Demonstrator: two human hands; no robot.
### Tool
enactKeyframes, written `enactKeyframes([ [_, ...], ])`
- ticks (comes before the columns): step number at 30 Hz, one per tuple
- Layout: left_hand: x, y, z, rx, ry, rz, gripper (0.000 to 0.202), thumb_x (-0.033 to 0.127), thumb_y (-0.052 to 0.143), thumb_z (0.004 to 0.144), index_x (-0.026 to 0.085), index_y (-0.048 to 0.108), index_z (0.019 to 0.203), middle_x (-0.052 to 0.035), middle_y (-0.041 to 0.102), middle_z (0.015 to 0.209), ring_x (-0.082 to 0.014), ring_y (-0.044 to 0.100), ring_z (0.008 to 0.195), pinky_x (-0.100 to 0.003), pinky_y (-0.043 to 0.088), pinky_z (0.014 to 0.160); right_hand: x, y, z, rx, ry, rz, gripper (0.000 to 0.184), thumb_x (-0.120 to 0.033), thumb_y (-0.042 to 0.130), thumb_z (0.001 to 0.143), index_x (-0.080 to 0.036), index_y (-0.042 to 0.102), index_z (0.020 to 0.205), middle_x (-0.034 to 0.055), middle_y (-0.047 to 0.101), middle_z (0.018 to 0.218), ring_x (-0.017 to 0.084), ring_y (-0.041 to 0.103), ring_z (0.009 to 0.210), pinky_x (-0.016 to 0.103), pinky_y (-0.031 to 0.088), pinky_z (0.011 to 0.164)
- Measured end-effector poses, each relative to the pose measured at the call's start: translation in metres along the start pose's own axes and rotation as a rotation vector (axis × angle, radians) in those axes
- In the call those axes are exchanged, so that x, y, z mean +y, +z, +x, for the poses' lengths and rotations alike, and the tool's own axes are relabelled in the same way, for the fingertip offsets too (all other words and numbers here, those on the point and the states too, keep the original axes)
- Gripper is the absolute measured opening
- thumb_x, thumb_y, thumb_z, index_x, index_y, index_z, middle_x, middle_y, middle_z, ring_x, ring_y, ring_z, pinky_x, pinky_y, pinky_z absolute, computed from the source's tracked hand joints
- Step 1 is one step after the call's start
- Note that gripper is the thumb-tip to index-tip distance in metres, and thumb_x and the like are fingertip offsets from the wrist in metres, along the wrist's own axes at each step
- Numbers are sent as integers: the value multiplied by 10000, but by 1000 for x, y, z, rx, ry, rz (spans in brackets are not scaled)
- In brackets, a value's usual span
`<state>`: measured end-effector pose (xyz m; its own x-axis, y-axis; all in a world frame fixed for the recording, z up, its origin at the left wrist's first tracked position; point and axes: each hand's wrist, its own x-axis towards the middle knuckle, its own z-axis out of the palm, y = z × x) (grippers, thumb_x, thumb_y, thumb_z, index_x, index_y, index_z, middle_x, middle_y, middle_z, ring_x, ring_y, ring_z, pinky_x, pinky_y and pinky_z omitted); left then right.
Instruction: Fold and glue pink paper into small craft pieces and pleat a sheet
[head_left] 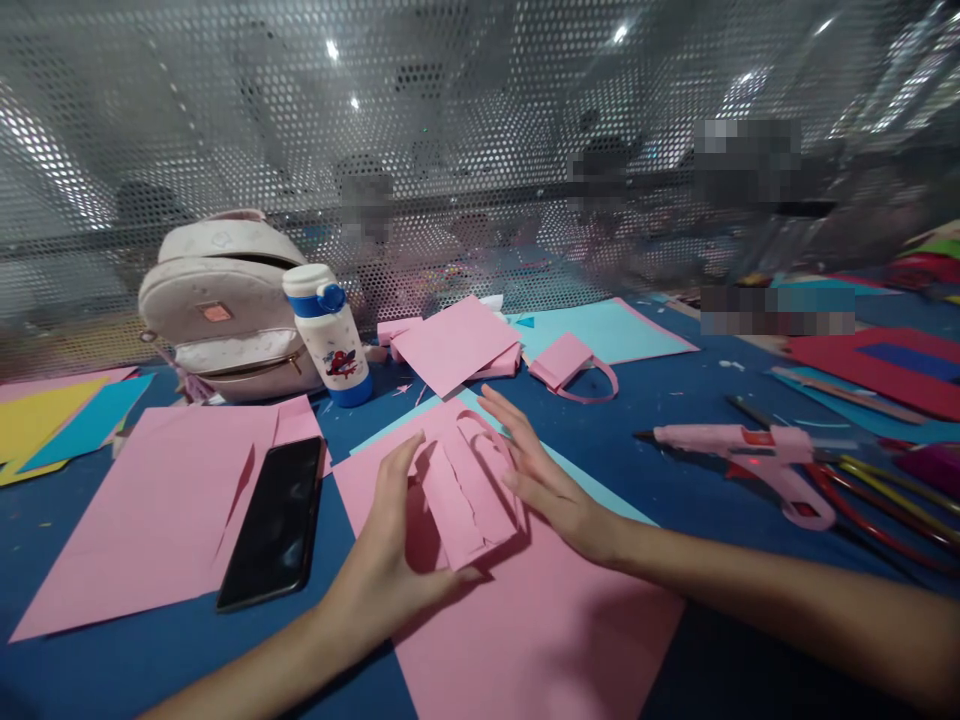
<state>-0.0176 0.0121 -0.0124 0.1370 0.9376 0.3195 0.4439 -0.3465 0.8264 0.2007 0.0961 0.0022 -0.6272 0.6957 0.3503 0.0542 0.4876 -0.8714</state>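
Note:
A small folded pink paper piece (pixel 461 495) with cut strips and a looped handle stands on a large pink sheet (pixel 540 620) in the middle of the table. My left hand (pixel 394 550) cups its left side, thumb under its lower edge and fingers up along its flank. My right hand (pixel 536 465) lies flat against its right side with the fingers stretched out and together. Neither hand grips it tightly; both press on it from the sides.
A black phone (pixel 274 525) lies on another pink sheet (pixel 150 520) at left. Behind stand a white backpack (pixel 221 305) and a white-and-blue bottle (pixel 330 335). A pink glue gun (pixel 750 450), pencils and coloured papers lie at right. A perforated metal screen (pixel 480 150) closes the table's far edge.

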Motion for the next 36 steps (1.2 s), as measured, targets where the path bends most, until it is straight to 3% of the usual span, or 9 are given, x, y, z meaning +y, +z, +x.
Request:
enactKeyframes([
  [4,-1,-1,2,73,7,-25,1106,436,877,688,382,147,1517,-97,261,1547,-358,315,1427,-620,303,1164,8,2,6,43,84,274,697,-530,570,950,-390,237,1546,27,88,1680,231,127,1534,477,193,1225],
  [8,2,-1,3,91,109,-9,1086,433,866,714,375,146,1525,-110,245,1544,-353,311,1435,-599,332,1161,7,3,9,-87,289,592,887,-560,699,852,-288,239,1560,143,279,1622,264,359,1452,470,281,1190],
  [13,4,-2,0,54,214,65,1072,444,841,751,355,129,1547,-139,229,1550,-366,266,1463,-588,368,1148,-1,5,10,-265,390,808,848,-541,791,766,-220,444,1471,169,511,1466,291,533,1314,431,431,1081],
  [17,4,-4,-2,42,266,124,1043,471,804,787,347,119,1563,-155,237,1558,-375,256,1472,-592,394,1132,1,7,10,-294,410,841,739,-434,827,768,-207,523,1403,140,611,1360,247,613,1213,370,466,1036],
  [25,6,-5,-1,14,280,153,1009,497,780,804,347,129,1560,-162,246,1561,-363,265,1476,-580,382,1144,1,7,9,-315,445,803,677,-426,867,708,-179,610,1284,125,696,1213,234,676,1102,301,537,886],
  [30,11,-6,-1,-15,251,186,954,467,809,784,340,216,1521,-163,236,1557,-367,252,1480,-571,398,1128,-5,7,8,-282,490,748,706,-463,869,687,-169,606,1273,130,712,1170,247,687,1075,348,541,908],
  [36,12,-5,-1,9,286,117,721,410,814,793,297,339,1324,-170,235,1560,-348,251,1483,-570,384,1123,-4,8,7,-258,454,715,676,-458,820,756,-188,576,1326,113,703,1182,236,679,1087,352,524,943],
])
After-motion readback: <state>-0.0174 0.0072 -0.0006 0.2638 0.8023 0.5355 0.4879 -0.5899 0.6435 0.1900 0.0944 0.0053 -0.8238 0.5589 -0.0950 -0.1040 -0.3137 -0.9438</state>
